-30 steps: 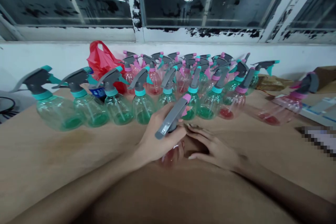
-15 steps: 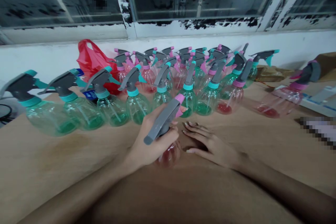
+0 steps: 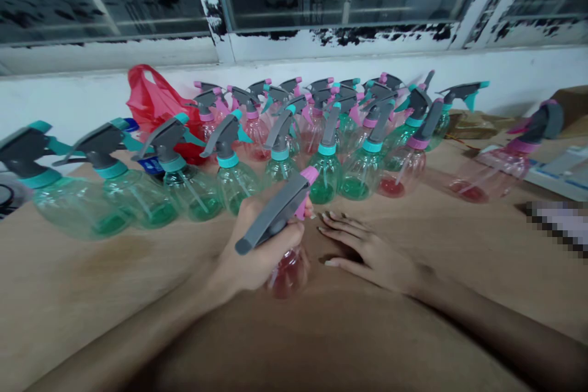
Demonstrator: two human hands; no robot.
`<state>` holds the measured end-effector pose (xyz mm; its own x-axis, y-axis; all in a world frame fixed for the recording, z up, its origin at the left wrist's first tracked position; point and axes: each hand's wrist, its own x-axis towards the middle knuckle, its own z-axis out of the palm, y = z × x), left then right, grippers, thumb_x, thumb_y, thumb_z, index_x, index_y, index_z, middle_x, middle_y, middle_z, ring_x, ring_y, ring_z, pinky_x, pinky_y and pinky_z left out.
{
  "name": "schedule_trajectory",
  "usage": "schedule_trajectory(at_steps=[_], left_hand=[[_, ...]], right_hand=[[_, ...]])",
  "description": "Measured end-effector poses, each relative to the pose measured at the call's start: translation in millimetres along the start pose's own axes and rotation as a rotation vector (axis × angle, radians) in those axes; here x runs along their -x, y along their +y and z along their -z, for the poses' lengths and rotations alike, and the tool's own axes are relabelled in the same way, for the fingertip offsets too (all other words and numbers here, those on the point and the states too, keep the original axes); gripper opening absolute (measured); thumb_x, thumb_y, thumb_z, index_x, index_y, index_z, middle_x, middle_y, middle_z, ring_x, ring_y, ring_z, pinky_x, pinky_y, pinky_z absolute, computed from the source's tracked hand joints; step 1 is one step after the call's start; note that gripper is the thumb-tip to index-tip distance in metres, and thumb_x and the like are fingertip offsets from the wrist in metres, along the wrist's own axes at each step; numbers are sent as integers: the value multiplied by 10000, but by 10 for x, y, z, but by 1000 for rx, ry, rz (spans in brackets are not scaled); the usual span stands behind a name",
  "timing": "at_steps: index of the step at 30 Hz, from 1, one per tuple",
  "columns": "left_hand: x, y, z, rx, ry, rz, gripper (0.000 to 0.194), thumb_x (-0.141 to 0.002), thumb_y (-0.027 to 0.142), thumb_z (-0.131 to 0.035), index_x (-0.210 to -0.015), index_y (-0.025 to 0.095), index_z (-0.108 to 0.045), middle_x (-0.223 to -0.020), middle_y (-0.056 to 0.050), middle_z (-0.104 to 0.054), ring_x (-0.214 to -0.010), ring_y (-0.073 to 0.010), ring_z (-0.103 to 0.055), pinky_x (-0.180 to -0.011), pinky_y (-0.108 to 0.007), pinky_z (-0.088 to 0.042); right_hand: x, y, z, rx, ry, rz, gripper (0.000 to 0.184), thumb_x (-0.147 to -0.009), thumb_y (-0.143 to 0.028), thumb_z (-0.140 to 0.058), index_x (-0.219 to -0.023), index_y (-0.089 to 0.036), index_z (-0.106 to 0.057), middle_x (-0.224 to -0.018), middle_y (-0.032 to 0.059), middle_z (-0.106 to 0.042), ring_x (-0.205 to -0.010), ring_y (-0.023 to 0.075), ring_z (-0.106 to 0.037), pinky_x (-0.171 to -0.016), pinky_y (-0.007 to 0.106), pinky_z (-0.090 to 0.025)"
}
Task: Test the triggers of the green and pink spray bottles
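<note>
A clear pink spray bottle [image 3: 288,275] with a grey and pink trigger head stands near the table's front edge. My left hand [image 3: 257,245] is wrapped round its neck, just under the head, and hides the collar. To the right of the bottle, apart from it, my right hand [image 3: 367,248] lies on the table, palm down, fingers stretched out and holding nothing. Beyond both hands runs a row of green spray bottles with teal collars, one green bottle [image 3: 324,177] among them closest to the held bottle's nozzle. A pink bottle [image 3: 402,168] ends that row on the right.
More pink and green bottles crowd behind the row, against the white wall [image 3: 528,67]. A red plastic bag [image 3: 156,101] sits behind the left bottles. A separate pink bottle [image 3: 496,174], a blurred-out flat object [image 3: 563,226] and a brown box [image 3: 572,110] are at the right.
The view has shifted a little. My left hand and the pink spray bottle have drifted left, away from my right hand, whose fingers have spread slightly more.
</note>
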<state>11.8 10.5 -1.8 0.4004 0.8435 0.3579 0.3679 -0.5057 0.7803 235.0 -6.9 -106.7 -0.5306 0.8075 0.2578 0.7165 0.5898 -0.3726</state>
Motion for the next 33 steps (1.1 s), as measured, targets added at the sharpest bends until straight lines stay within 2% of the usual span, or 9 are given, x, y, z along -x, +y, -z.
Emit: schedule_trajectory(at_steps=[6,17,26,33], left_hand=[[-25,5,-23,-12,-14,-71,113,-722,153,-489,-721,255,-538,-781,20,-588,-664,-151,-588,-662,-281,-492],[7,-37,-46,-61,18,-34,71,-753,227,-494,-787,257,-548,-724,17,-576,-587,-154,-560,-577,-285,-481],[-1,-16,-36,-73,2,-23,88,-758,214,-478,-779,267,-545,-741,11,-579,-656,-177,-572,-648,-310,-482],[5,-20,-36,-71,22,-22,91,-751,206,-490,-786,272,-544,-716,23,-591,-609,-171,-562,-600,-297,-467]], right_hand=[[3,18,-17,-3,12,15,590,-870,-497,-482,-1386,-245,-346,-1434,53,-394,-1344,213,-298,-1088,483,-293],[6,10,-14,-20,42,23,563,-872,-473,-490,-1378,-266,-360,-1428,48,-403,-1336,225,-314,-1083,492,-300],[1,-1,1,-6,19,12,579,-875,-485,-477,-1387,-246,-349,-1429,62,-401,-1340,220,-305,-1088,481,-292],[10,46,-30,-27,40,35,609,-850,-498,-513,-1387,-267,-342,-1432,52,-395,-1338,230,-310,-1079,498,-299]])
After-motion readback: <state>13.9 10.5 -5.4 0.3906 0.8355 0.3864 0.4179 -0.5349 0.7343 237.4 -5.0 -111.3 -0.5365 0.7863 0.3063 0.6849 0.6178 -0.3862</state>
